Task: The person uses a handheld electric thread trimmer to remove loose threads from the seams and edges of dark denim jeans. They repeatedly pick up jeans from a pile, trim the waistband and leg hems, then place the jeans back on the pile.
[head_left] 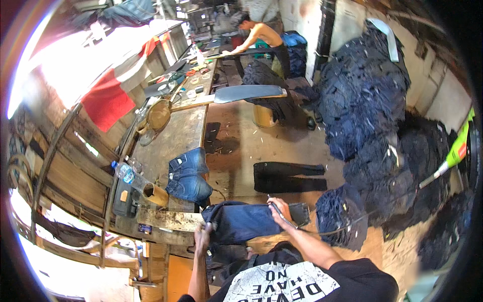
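A black short-sleeved shirt (322,282) with a pale printed patch; both forearms bare, apparently no gloves.

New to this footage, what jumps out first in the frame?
The tall heap of dark denim on the right dominates, spilling down to the floor. At bottom centre, blue jeans lie over a wooden board, with the right hand pressing a corded tool onto them and the left hand at their left end. Red cloth hangs bright at upper left, by the long workbench.
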The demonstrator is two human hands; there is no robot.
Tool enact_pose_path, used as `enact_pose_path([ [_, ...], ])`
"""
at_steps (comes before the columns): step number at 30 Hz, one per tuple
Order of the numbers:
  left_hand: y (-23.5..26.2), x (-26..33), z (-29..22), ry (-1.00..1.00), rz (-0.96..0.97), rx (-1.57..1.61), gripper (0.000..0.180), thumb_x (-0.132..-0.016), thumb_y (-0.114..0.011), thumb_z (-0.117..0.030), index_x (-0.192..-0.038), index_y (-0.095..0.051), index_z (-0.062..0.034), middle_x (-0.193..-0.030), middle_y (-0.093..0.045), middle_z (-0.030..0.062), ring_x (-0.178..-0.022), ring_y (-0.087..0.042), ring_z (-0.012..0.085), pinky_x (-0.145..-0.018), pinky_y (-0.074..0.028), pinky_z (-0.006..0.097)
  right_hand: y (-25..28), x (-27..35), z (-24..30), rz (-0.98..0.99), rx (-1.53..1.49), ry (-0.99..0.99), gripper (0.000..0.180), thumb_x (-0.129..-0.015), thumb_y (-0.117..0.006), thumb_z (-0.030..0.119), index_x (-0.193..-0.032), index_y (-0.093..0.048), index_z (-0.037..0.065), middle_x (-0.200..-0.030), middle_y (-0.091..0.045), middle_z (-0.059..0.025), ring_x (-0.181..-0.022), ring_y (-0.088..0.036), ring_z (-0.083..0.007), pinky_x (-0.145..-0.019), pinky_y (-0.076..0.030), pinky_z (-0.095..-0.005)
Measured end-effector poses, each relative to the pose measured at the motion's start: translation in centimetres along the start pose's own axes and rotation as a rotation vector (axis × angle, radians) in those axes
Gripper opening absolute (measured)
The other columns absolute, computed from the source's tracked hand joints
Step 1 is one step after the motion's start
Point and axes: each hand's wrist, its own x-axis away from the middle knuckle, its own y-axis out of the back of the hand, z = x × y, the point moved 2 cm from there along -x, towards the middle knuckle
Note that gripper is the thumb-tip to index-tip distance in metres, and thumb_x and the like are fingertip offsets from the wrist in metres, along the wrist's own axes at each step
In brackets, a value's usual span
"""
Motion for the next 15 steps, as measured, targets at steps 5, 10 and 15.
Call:
enact_pose_path([
  [5,-0.6,3.4,-1.7,0.45,0.28,0.448,0.021,-0.097,-0.083,-0.018,-0.098,-0.063,-0.0113,-0.079,-0.062,-0.0023,-0.066,-0.055,0.0061,-0.06,-0.046,0.03,5.9,0.5,-4.1,-0.195,0.042,0.101,0.021,-0.09,-0.062,-0.002,-0.106,-0.074,0.007,-0.099,-0.075,-0.019,-0.098,-0.069,-0.0428,-0.089,-0.055,-0.0511],
  [10,-7.9,-1.6,-5.2,-0.279,-0.146,-0.61,0.083,-0.079,-0.094,-0.05,-0.13,-0.062,0.0071,-0.12,-0.07,0.0306,-0.117,-0.067,0.0426,-0.1,-0.053,0.052,11.3,3.4,-5.3,-0.274,0.076,0.078,0.023,-0.089,-0.061,-0.004,-0.107,-0.072,0.004,-0.098,-0.072,-0.0196,-0.097,-0.069,-0.0419,-0.087,-0.055,-0.0494],
  [15,-16.5,-3.1,-7.5,-0.297,-0.045,-0.814,0.081,-0.074,-0.096,-0.048,-0.122,-0.063,0.0079,-0.111,-0.074,0.0329,-0.109,-0.071,0.0488,-0.098,-0.055,0.053,17.6,6.4,-8.5,-0.314,0.17,-0.098,0.021,-0.094,-0.059,-0.005,-0.108,-0.073,0.004,-0.097,-0.071,-0.0183,-0.094,-0.069,-0.0406,-0.086,-0.055,-0.0477],
])
